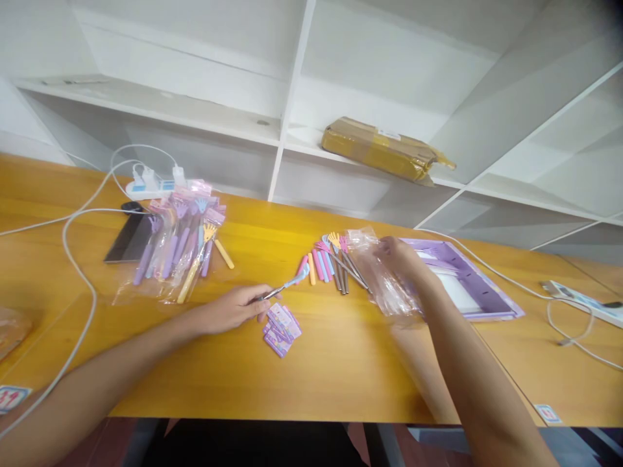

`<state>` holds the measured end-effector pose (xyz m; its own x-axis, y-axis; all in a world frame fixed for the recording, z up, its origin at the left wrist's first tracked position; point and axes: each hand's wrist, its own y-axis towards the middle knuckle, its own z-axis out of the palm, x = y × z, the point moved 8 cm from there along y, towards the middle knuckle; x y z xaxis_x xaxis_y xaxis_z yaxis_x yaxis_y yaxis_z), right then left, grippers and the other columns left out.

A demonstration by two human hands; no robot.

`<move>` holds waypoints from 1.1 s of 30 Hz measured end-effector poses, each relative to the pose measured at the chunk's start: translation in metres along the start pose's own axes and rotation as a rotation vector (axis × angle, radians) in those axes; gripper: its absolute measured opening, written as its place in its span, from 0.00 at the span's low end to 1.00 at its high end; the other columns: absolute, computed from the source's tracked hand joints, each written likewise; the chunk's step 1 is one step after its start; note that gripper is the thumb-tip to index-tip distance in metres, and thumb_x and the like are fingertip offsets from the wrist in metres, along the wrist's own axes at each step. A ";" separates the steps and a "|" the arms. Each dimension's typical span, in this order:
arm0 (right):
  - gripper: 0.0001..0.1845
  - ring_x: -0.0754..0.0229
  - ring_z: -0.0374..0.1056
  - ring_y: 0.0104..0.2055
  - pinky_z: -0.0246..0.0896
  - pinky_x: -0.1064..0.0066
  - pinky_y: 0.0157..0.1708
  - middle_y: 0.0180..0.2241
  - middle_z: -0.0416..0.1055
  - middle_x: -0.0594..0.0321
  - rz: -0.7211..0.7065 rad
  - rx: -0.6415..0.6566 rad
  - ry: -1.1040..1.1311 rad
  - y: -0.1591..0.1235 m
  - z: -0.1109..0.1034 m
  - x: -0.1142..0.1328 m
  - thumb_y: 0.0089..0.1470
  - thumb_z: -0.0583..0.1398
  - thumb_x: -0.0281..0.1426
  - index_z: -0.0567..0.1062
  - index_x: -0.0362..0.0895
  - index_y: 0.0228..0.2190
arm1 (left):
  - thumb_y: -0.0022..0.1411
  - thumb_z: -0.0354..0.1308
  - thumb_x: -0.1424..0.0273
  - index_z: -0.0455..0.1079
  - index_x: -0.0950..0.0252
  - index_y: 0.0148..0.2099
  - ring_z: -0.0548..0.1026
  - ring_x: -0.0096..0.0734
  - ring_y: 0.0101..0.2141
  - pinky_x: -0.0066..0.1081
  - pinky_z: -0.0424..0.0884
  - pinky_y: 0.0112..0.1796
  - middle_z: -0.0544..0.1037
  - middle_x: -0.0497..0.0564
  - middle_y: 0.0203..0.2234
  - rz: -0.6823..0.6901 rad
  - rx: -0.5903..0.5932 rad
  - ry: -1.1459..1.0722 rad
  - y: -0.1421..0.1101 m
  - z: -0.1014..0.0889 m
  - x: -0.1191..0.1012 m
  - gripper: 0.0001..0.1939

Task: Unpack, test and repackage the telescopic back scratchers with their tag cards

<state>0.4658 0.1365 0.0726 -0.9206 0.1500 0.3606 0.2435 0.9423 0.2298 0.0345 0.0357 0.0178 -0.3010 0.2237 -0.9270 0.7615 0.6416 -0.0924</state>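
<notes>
Well left of the fanned pile of small purple printed cards [282, 329] and farther back on the yellow-brown wooden surface [341, 383], a flat black rectangular object [125, 241] lies beside a heap of clear-bagged, multicoloured hand-headed sticks [181, 250]. Just left of the cards, the left hand [238, 308] is closed around a slim metal rod with a light-blue head [292, 281], which extends behind them. Behind and right of the cards lie short pink, orange and blue handles [319, 266], then metal rods with coloured hand-shaped heads [345, 280]. Farther right of the cards, the right hand [400, 258], fingers curled, touches crumpled clear plastic bags [389, 285]; whether it grips one I cannot tell. Rightmost from the cards sits a shallow purple rectangular tray [494, 295].
</notes>
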 end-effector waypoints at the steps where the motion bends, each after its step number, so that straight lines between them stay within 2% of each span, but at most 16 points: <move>1: 0.15 0.51 0.70 0.40 0.65 0.57 0.46 0.44 0.75 0.43 -0.023 -0.046 0.012 -0.002 0.002 0.003 0.53 0.68 0.27 0.78 0.37 0.44 | 0.77 0.50 0.54 0.71 0.63 0.46 0.74 0.32 0.37 0.31 0.69 0.42 0.76 0.48 0.37 -0.003 -0.009 0.028 0.000 -0.001 0.000 0.18; 3: 0.21 0.51 0.69 0.42 0.66 0.56 0.48 0.51 0.72 0.41 -0.101 -0.183 0.077 -0.018 -0.005 0.019 0.56 0.68 0.33 0.76 0.38 0.49 | 0.78 0.48 0.56 0.71 0.62 0.45 0.75 0.35 0.42 0.33 0.70 0.47 0.77 0.50 0.40 0.009 -0.037 0.080 -0.001 -0.002 -0.001 0.17; 4: 0.21 0.53 0.69 0.40 0.66 0.57 0.47 0.50 0.71 0.44 -0.164 -0.209 0.148 -0.033 -0.007 0.034 0.57 0.67 0.37 0.75 0.40 0.49 | 0.79 0.46 0.58 0.70 0.61 0.46 0.76 0.36 0.43 0.35 0.70 0.49 0.78 0.50 0.41 0.019 -0.062 0.102 -0.002 -0.002 -0.001 0.16; 5: 0.21 0.55 0.68 0.38 0.67 0.59 0.43 0.47 0.72 0.49 -0.242 -0.181 0.237 -0.051 -0.005 0.054 0.58 0.68 0.42 0.76 0.43 0.48 | 0.79 0.45 0.59 0.69 0.61 0.49 0.77 0.37 0.44 0.36 0.70 0.50 0.79 0.50 0.42 0.030 -0.092 0.124 -0.002 -0.002 0.000 0.15; 6: 0.21 0.57 0.66 0.35 0.66 0.63 0.38 0.40 0.72 0.57 -0.322 -0.078 0.347 -0.073 0.003 0.078 0.57 0.69 0.46 0.75 0.45 0.44 | 0.80 0.45 0.61 0.68 0.60 0.53 0.77 0.37 0.45 0.36 0.71 0.50 0.80 0.50 0.42 0.039 -0.127 0.150 -0.003 -0.002 0.001 0.14; 8: 0.24 0.61 0.63 0.30 0.61 0.69 0.30 0.33 0.70 0.65 -0.513 0.392 0.512 -0.134 0.042 0.140 0.53 0.73 0.49 0.75 0.46 0.39 | 0.79 0.46 0.63 0.64 0.60 0.58 0.78 0.38 0.45 0.36 0.72 0.48 0.81 0.51 0.43 0.059 -0.184 0.253 -0.005 0.003 0.003 0.12; 9: 0.23 0.63 0.61 0.28 0.58 0.71 0.28 0.30 0.67 0.68 -0.561 0.569 0.574 -0.166 0.059 0.167 0.54 0.73 0.49 0.73 0.46 0.37 | 0.79 0.48 0.64 0.64 0.60 0.58 0.78 0.39 0.44 0.36 0.73 0.45 0.81 0.52 0.43 0.093 -0.192 0.346 -0.006 0.008 0.002 0.12; 10: 0.22 0.64 0.59 0.27 0.55 0.72 0.27 0.27 0.65 0.70 -0.600 0.672 0.637 -0.194 0.072 0.190 0.57 0.71 0.49 0.72 0.46 0.33 | 0.78 0.49 0.66 0.66 0.61 0.56 0.78 0.39 0.42 0.35 0.73 0.43 0.81 0.53 0.42 0.156 -0.183 0.470 -0.007 0.016 -0.002 0.10; 11: 0.23 0.65 0.58 0.27 0.54 0.72 0.28 0.27 0.63 0.70 -0.642 0.711 0.697 -0.216 0.081 0.210 0.60 0.69 0.48 0.70 0.45 0.30 | 0.78 0.49 0.68 0.68 0.62 0.52 0.77 0.40 0.40 0.35 0.72 0.41 0.81 0.53 0.40 0.240 -0.166 0.615 -0.009 0.026 -0.007 0.08; 13: 0.24 0.66 0.56 0.27 0.51 0.71 0.28 0.25 0.59 0.71 -0.667 0.708 0.795 -0.241 0.096 0.233 0.67 0.63 0.48 0.66 0.45 0.27 | 0.77 0.49 0.73 0.69 0.63 0.41 0.74 0.40 0.35 0.36 0.70 0.37 0.78 0.54 0.34 0.421 -0.152 0.905 -0.015 0.045 -0.017 0.10; 16: 0.27 0.64 0.58 0.27 0.54 0.69 0.30 0.24 0.60 0.69 -0.616 0.662 0.917 -0.249 0.109 0.237 0.74 0.54 0.46 0.65 0.45 0.25 | 0.74 0.51 0.75 0.67 0.63 0.34 0.69 0.38 0.30 0.37 0.67 0.32 0.73 0.53 0.28 0.568 -0.259 1.174 -0.020 0.059 -0.028 0.13; 20: 0.27 0.61 0.59 0.28 0.57 0.64 0.34 0.24 0.61 0.66 -0.594 0.588 1.011 -0.248 0.107 0.226 0.76 0.47 0.45 0.64 0.47 0.26 | 0.73 0.51 0.76 0.67 0.62 0.33 0.67 0.36 0.26 0.35 0.63 0.25 0.71 0.50 0.24 0.589 -0.379 1.253 -0.021 0.060 -0.032 0.13; 24: 0.26 0.62 0.50 0.25 0.50 0.64 0.30 0.23 0.54 0.67 -0.636 0.594 0.971 -0.253 0.099 0.228 0.76 0.47 0.43 0.55 0.48 0.24 | 0.71 0.49 0.80 0.70 0.63 0.34 0.68 0.33 0.23 0.33 0.59 0.22 0.71 0.49 0.21 0.560 -0.350 1.238 -0.021 0.059 -0.030 0.14; 27: 0.25 0.62 0.50 0.25 0.49 0.63 0.30 0.23 0.54 0.67 -0.658 0.614 0.910 -0.252 0.092 0.233 0.76 0.45 0.42 0.53 0.48 0.25 | 0.72 0.49 0.80 0.71 0.64 0.36 0.68 0.33 0.22 0.32 0.57 0.22 0.72 0.49 0.21 0.544 -0.307 1.219 -0.017 0.055 -0.029 0.14; 30: 0.27 0.62 0.53 0.25 0.50 0.64 0.29 0.23 0.56 0.66 -0.671 0.618 0.908 -0.246 0.085 0.229 0.76 0.45 0.45 0.56 0.48 0.24 | 0.73 0.49 0.79 0.71 0.63 0.34 0.68 0.33 0.22 0.32 0.57 0.24 0.73 0.50 0.21 0.496 -0.301 1.177 -0.013 0.028 -0.025 0.15; 33: 0.31 0.62 0.51 0.22 0.46 0.65 0.25 0.21 0.53 0.66 -0.636 0.463 1.004 -0.225 0.072 0.204 0.75 0.45 0.49 0.56 0.49 0.21 | 0.73 0.49 0.76 0.68 0.62 0.29 0.67 0.32 0.23 0.32 0.56 0.26 0.71 0.48 0.20 0.330 -0.394 1.163 -0.012 -0.032 -0.017 0.17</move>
<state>0.2009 -0.0234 0.0297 -0.1513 -0.4647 0.8724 -0.4685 0.8109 0.3507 0.0122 0.0475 0.0464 -0.6070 0.7947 -0.0028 0.7344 0.5623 0.3801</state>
